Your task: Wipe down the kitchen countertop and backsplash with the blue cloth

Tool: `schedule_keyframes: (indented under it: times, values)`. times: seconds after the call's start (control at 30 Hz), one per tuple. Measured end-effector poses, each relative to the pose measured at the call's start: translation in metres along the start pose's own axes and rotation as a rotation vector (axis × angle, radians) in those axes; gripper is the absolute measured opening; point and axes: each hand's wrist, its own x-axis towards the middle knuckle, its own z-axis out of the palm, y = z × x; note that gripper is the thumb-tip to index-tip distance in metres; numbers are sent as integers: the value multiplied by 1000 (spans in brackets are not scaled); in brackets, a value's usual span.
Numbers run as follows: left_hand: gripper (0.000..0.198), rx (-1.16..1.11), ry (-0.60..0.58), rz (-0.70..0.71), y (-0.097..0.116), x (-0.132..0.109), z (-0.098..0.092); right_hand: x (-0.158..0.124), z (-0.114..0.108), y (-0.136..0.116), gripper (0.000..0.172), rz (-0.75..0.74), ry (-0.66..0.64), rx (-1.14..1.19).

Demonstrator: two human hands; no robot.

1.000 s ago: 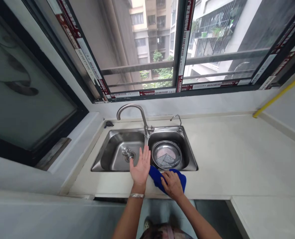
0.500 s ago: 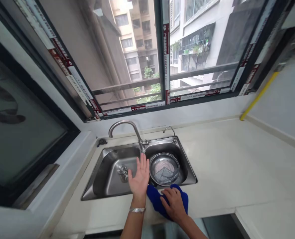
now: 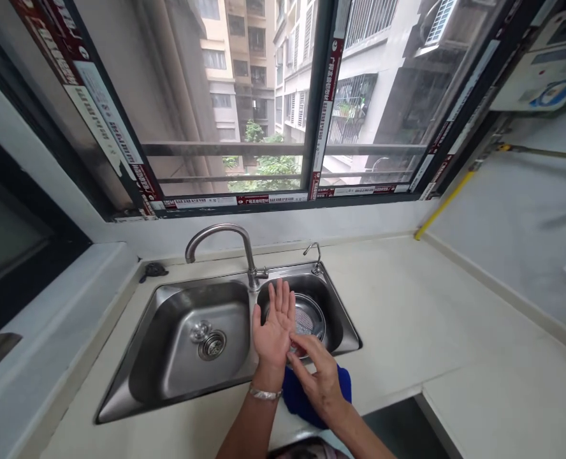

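Note:
My left hand [image 3: 273,331] is held palm up with its fingers spread, over the divider and right basin of the steel sink [image 3: 178,395]. A silver bracelet [image 3: 265,394] circles that wrist. My right hand [image 3: 317,376] is beside it, thumb and fingertips brought near the edge of the left palm; whether something small is between them I cannot make out. Below the right hand a blue cloth [image 3: 344,384] lies on the counter's front edge. In the right basin sits a round metal pan [image 3: 314,313] with a perforated bottom, partly hidden by my hands.
A curved faucet [image 3: 220,231] and a small thin tap [image 3: 314,252] stand behind the sink. A dark object [image 3: 155,269] lies at the back left corner. The counter [image 3: 398,299] extends right towards a yellow pipe [image 3: 443,205]. The window frame [image 3: 321,127] rises behind.
My right hand has lifted off the blue cloth and come up to the left palm. The left hand now covers part of the pan. The view has shifted, showing more at the right.

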Motion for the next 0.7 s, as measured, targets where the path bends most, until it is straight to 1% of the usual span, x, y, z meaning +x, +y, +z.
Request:
schedule_keyframes:
  times: [0.1, 0.2, 0.27, 0.33, 0.4, 0.47, 0.6, 0.67, 0.7]
  values:
    - [60, -248, 55, -78, 5, 2, -4, 2, 8, -1, 29, 9, 13, -12]
    - [59, -367, 116, -138, 9, 5, -10, 4, 15, -3, 28, 15, 32, -25]
    - [58, -381, 127, -174, 10, 6, -15, 4, 19, -3, 27, 20, 19, -41]
    - [58, -377, 113, -210, 12, 7, -21, 4, 22, -2, 24, 17, -3, -63]
    - [57, -372, 103, -236, 14, 7, -27, 3, 25, 0, 19, -4, -29, -102]
    - [57, -376, 119, -248, 17, 6, -33, 3, 27, 1, 19, -38, -66, -169]
    - [57, -397, 209, -234, 23, 6, -43, 4, 30, 1, 22, -150, -166, -280]
    - [58, -407, 250, -198, 26, 7, -47, 5, 31, 0, 20, -195, -251, -248]
    - [58, -411, 261, -170, 28, 7, -49, 6, 30, 0, 18, -185, -279, -207]
